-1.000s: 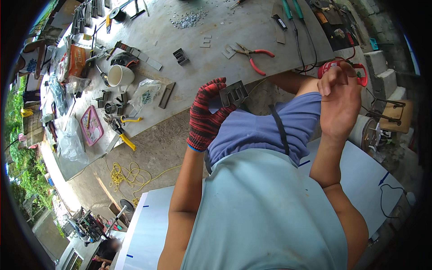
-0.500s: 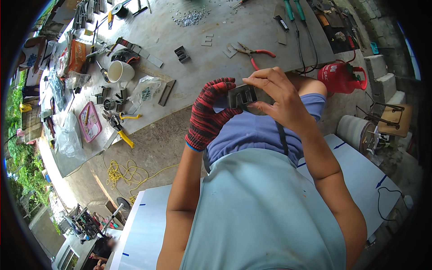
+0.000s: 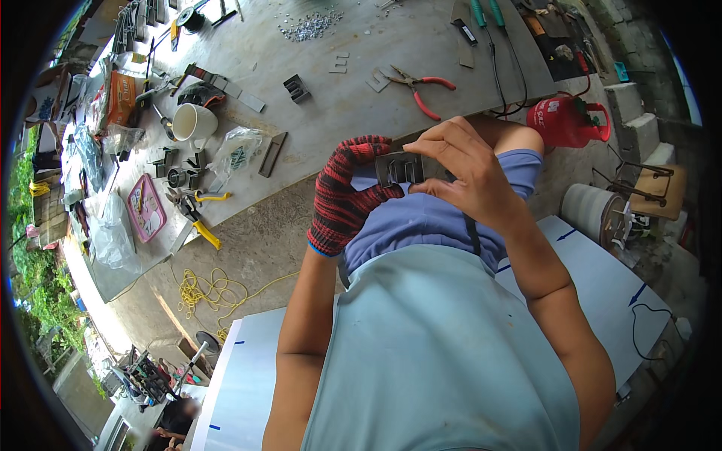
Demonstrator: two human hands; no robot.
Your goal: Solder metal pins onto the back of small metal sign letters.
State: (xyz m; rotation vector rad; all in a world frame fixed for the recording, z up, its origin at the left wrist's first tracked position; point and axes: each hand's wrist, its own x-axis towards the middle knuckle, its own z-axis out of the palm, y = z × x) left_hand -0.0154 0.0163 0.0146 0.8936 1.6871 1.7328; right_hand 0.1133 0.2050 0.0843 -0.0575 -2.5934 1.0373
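Observation:
Between my two hands, above my lap and beside the table's near edge, is a small dark metal bracket [image 3: 399, 169] with slots cut in it. My left hand [image 3: 350, 194], in a red and black striped glove, pinches its left end between thumb and fingers. My bare right hand [image 3: 468, 169] grips the other end, thumb below and fingers above. On the table, red-handled pliers [image 3: 418, 88] lie open near a flat E-shaped metal piece [image 3: 377, 80]. Another flat E-shaped plate [image 3: 338, 63] and a similar dark bracket [image 3: 297, 89] rest farther left.
The grey table [image 3: 259, 64] carries a white mug [image 3: 194, 122], yellow-handled cutters [image 3: 194, 213], a pink tray [image 3: 147, 208], plastic bags and several metal scraps. A red gas cylinder [image 3: 562, 122] stands at right. A yellow cord [image 3: 201, 292] lies coiled on the floor.
The bracket has tilted slightly in my hands, so its slots show from a different angle. Both hands keep their grip. My view has shifted a little.

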